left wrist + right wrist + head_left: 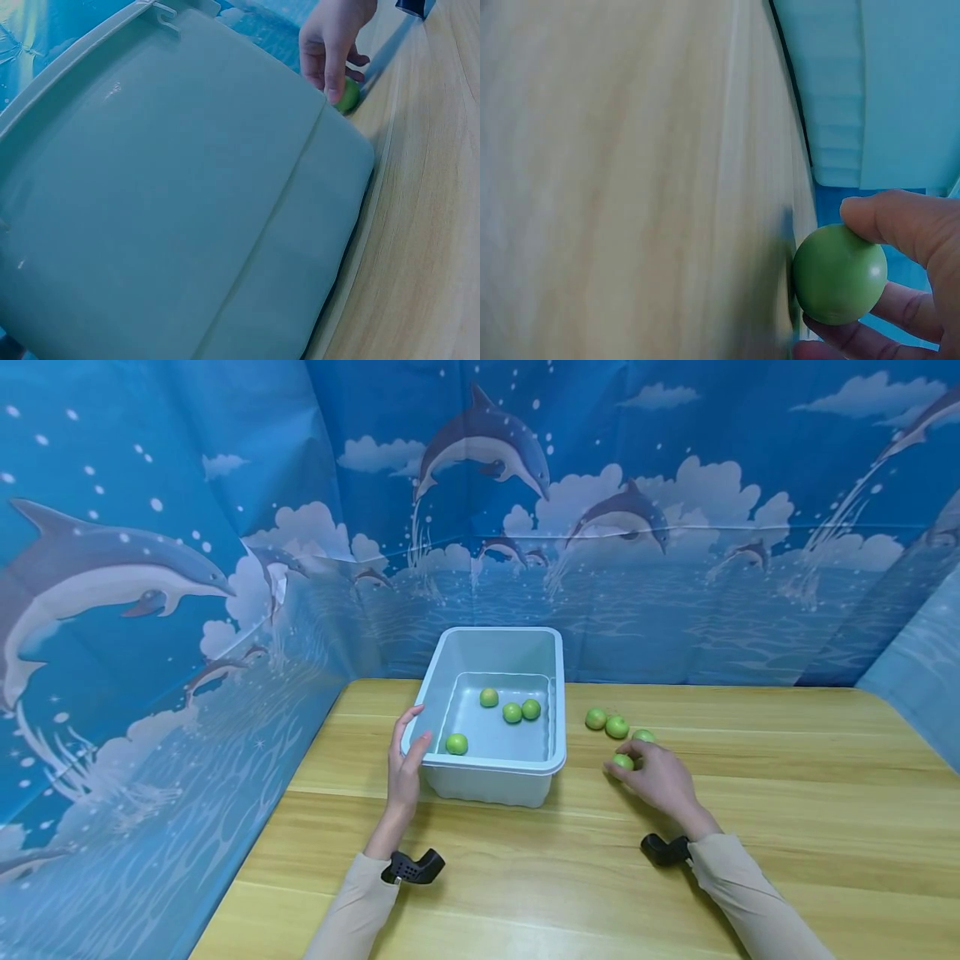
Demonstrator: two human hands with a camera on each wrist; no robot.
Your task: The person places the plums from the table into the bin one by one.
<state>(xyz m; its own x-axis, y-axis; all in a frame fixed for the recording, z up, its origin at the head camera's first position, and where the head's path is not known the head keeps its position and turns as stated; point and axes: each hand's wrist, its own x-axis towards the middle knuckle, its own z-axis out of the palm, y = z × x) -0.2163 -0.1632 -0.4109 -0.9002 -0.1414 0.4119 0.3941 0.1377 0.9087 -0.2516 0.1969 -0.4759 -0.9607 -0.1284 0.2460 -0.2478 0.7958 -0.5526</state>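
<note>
My left hand (407, 768) grips the near left corner of a light blue plastic bin (491, 764), its thumb over the rim. Several small round green fruits (457, 744) lie on the bin's floor. To the right of the bin, my right hand (662, 777) pinches a small round green fruit (840, 274) between thumb and fingers, low over the table. Three more green fruits (617, 727) lie just beyond that hand, one partly behind it. In the left wrist view the bin's side wall (172, 187) fills most of the picture and the left hand is out of sight.
The bin stands on a wooden table (810, 777), near its back edge. A blue curtain with dolphins (487, 443) hangs behind the table and along its left side. Black wrist devices (416, 867) sit on both forearms.
</note>
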